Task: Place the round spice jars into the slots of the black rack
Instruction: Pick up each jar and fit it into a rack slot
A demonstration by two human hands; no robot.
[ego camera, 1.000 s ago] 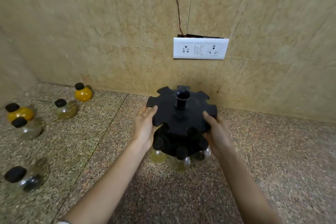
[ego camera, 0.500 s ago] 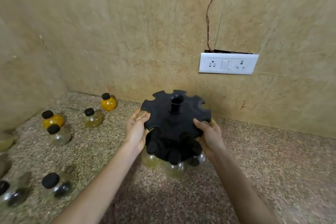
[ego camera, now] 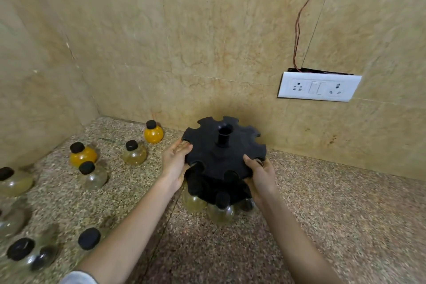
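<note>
The black rack, frame centre, is gripped at its top disc by the left hand and right hand, with a few slotted jars beneath and many loose jars left on the worktop, frame left

Both bare forearms are being held out forward from the lower edge of the view, a pale sleeve cuff being shown on the left one. The round black plastic rack is being gripped from both sides. The left hand is being curled at its left rim, the right hand at its right rim, thumb on top.
</note>
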